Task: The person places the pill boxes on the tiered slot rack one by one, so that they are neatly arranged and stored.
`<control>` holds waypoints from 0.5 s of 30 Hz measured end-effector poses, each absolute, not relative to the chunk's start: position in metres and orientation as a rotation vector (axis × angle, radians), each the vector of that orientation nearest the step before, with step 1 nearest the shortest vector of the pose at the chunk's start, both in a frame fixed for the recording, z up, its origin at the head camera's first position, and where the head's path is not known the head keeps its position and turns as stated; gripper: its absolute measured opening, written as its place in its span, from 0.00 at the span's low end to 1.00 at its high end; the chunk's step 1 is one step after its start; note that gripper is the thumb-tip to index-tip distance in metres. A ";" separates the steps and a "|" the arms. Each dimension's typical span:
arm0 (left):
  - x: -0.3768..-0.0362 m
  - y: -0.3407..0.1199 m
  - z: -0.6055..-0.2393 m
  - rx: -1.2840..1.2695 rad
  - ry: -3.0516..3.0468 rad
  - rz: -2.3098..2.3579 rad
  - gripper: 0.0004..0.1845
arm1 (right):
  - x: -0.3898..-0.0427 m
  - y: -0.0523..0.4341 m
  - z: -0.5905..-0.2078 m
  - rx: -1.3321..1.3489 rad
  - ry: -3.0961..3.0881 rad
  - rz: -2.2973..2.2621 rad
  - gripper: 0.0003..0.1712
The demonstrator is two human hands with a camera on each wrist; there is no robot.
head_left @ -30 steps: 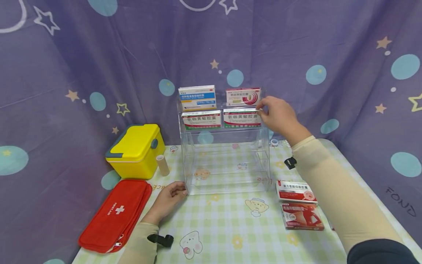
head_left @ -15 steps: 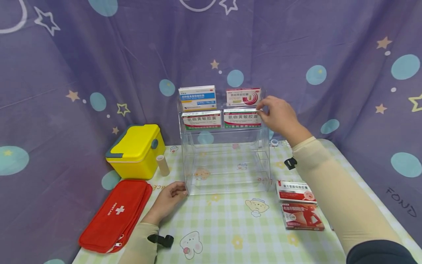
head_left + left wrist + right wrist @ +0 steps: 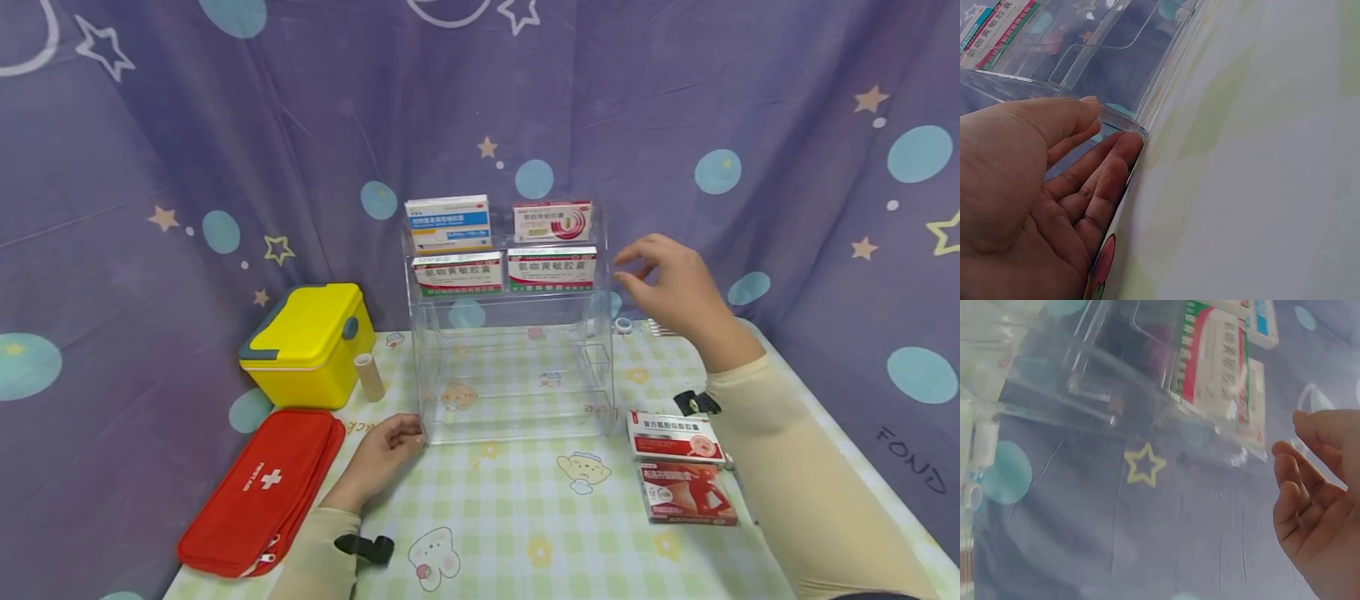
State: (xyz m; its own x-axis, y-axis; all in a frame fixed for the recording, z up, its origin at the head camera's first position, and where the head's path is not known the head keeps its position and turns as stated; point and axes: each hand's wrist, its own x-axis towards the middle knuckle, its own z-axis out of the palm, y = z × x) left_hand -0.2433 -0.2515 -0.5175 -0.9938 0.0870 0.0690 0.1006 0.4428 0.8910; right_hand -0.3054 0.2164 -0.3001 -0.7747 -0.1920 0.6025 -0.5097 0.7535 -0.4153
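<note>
Curtain, purple with stars and dots, is hanging all round the back, and a checked tablecloth is spreading out under everything. Standing mid-table is the clear acrylic rack, lower tiers bare, four medicine boxes sitting upright in its upper tiers, labels facing front so they read at a glance; the green-and-red box is sitting at the right end of the lower of those two rows. The right hand is hovering just beside that end, fingers loosely spread, gripping nothing, clear of the rack. The left hand is lying flat on the cloth, straight fingertips pressing against the rack's bottom left corner, likely steadying it. Off to the left a yellow case is sitting closed, a red first-aid pouch lying before it, a small tan roll standing between case and rack. Two red boxes are waiting flat on the cloth by the right forearm, nothing blocking them.
</note>
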 end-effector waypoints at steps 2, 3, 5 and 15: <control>-0.238 -0.248 -0.509 -0.175 -2.657 -1.643 0.17 | -0.292 0.230 -0.307 0.513 -2.397 0.796 0.09; -0.236 -0.247 -0.504 -0.180 -2.659 -1.642 0.17 | -0.285 0.238 -0.311 0.499 -2.396 0.797 0.09; -0.232 -0.245 -0.497 -0.214 -2.649 -1.634 0.16 | -0.273 0.254 -0.321 0.460 -2.405 0.805 0.09; -0.231 -0.244 -0.498 -0.182 -2.648 -1.655 0.16 | -0.234 0.341 -0.388 0.160 -2.572 0.810 0.15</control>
